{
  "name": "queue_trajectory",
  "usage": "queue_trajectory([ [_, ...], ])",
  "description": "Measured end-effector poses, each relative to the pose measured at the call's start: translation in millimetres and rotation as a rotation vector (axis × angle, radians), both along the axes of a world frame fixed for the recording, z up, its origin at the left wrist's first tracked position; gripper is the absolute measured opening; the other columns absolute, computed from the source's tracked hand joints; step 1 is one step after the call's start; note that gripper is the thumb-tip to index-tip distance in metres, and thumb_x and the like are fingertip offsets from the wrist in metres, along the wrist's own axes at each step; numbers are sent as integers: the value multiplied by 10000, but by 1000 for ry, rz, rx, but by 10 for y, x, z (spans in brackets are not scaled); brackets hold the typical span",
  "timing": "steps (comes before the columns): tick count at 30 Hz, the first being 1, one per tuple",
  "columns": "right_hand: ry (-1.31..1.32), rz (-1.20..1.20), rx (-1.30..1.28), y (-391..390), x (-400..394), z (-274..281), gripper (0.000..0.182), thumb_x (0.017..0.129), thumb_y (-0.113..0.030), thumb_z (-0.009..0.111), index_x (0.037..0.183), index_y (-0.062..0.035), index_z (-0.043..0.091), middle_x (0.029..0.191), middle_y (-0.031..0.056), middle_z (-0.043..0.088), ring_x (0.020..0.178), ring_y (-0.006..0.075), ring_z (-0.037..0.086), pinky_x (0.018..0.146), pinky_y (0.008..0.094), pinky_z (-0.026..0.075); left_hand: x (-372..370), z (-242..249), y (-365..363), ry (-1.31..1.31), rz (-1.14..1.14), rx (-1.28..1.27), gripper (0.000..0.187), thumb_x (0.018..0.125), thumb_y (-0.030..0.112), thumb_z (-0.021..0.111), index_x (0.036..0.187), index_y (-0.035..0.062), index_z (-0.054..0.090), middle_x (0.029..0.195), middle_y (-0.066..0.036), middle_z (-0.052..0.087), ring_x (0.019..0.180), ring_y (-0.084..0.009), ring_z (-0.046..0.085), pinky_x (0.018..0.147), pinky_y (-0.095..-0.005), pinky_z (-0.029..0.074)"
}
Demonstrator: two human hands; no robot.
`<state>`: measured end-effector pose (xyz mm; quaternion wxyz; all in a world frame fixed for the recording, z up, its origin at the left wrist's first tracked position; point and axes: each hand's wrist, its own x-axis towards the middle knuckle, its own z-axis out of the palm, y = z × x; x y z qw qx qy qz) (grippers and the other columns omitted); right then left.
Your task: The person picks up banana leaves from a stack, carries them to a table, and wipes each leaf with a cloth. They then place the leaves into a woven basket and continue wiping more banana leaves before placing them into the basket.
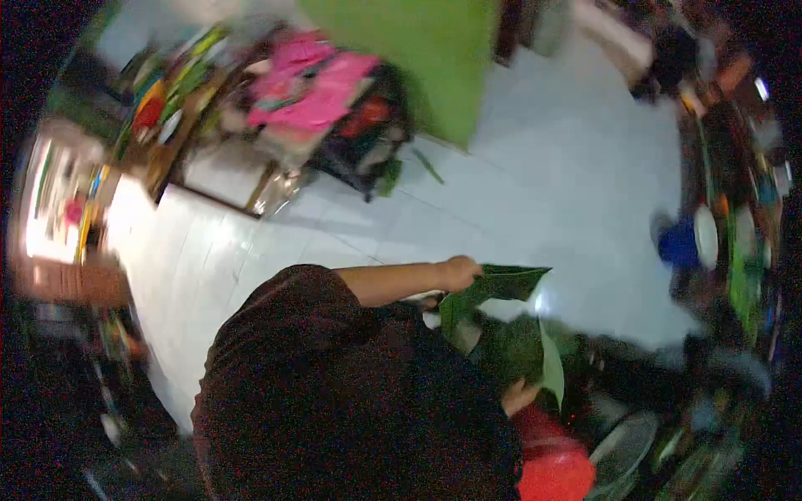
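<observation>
A large green banana leaf (514, 342), torn or folded into uneven flaps with a paler edge, spreads between my two hands. My left hand (459, 273) is closed on the leaf's upper corner at the end of my outstretched arm. Lower down, my right hand (520, 396) grips the leaf near its pale edge; most of my right arm is hidden behind my dark clothing. Motion blur softens the fingers and the leaf's outline.
Below the leaf is a red, rounded object (558, 476), beside a grey round pan or basin (626, 447). A green strip (428, 166) lies on the pale tiled floor (568, 184). Pink cloth (313, 88) tops a pile. A blue object (681, 244) stands right.
</observation>
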<state>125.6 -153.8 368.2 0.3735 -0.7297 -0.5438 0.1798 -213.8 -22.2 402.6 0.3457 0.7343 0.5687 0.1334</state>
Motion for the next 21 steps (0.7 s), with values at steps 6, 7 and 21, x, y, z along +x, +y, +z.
queue_trajectory([
  [6, 291, 148, -532, 947, 282, -1401, 574, 907, -159, 549, 1404, -13, 300, 956, 200, 572, 681, 269, 542, 629, 341, 466, -1432, -230, -868, -103, 437, -216, 295, 706, 115, 589, 984, 33, 642, 792, -166, 642, 664, -277, 633, 594, -404, 501],
  [7, 286, 225, -521, 1091, 6, -1279, 566, 908, -177, 546, 1396, -14, 311, 974, 201, 570, 707, 274, 543, 652, 347, 463, -1636, -229, -1038, -115, 499, -148, 288, 702, 113, 591, 974, 34, 641, 773, -162, 636, 634, -261, 627, 558, -396, 498],
  [21, 79, 1194, -27, 1030, -4843, 252, 515, 910, -327, 503, 1309, -10, 429, 1223, 226, 530, 1058, 356, 529, 953, 420, 407, -4612, 787, -3544, -833, 1326, -43, 494, 776, 92, 567, 1266, 51, 528, 946, -70, 633, 752, -166, 586, 625, -300, 491],
])
